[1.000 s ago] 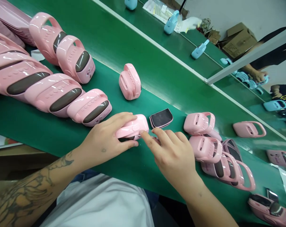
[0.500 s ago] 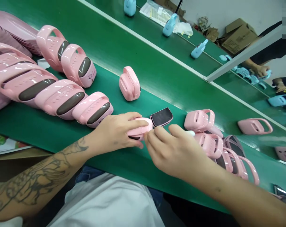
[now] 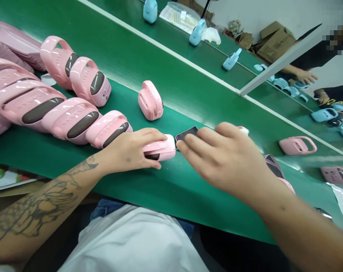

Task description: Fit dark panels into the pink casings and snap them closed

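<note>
My left hand [image 3: 138, 147] is closed around a pink plastic housing [image 3: 168, 145] with a dark window, pressing it on the green work surface. Its right end sticks out past my fingers. My right hand [image 3: 225, 162] is curled round a slim tool, whose pale end [image 3: 243, 130] shows behind the knuckles. A thin tip seems to meet the housing's right end; most of the tool is hidden. Just behind my right fingers lies a dark flat panel [image 3: 186, 133], partly covered. Beyond the left hand, another pink housing [image 3: 150, 100] stands alone.
Several pink handled housings [image 3: 82, 121] crowd the left, near stacked pink shells [image 3: 15, 39]. Pink pieces [image 3: 297, 146] lie on the right beyond a white rail [image 3: 160, 43]. Blue housings [image 3: 197, 33] stand on the far belt. Co-workers' hands [image 3: 307, 76] are at upper right.
My right hand has lifted and shifted right, drawing away from the left hand, with the tool still in it. My left hand and its housing sit slightly further left in view.
</note>
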Motion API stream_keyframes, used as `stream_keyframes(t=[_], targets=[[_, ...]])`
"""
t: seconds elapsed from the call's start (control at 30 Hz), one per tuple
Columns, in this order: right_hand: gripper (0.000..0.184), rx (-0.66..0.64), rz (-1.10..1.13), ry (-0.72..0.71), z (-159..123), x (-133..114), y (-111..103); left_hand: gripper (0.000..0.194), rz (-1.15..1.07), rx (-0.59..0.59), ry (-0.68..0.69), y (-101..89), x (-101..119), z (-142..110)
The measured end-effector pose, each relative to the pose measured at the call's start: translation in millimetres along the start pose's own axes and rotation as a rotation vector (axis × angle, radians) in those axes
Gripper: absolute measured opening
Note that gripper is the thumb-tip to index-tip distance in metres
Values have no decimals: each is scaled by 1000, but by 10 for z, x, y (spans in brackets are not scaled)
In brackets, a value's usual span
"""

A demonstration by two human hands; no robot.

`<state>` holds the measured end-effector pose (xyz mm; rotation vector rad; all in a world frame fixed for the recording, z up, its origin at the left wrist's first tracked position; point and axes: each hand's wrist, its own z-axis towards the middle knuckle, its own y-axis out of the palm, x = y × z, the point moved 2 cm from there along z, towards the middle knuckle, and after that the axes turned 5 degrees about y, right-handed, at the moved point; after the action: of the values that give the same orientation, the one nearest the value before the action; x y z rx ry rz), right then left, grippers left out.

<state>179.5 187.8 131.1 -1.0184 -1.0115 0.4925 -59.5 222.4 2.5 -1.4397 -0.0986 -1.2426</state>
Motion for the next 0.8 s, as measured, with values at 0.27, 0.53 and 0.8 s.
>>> stream_keyframes(t=[0.27,0.53,0.8], targets=[[40,-229,454,651,-735,-551,797,79,-71,74,-367,-30,91,31],[28,11,457,700,-913,-1067,1314,78,-355,51,-655,-94,93,91],[121,212,908,558,-423,-852,1069,49,-906,42,-670,-46,133,187]])
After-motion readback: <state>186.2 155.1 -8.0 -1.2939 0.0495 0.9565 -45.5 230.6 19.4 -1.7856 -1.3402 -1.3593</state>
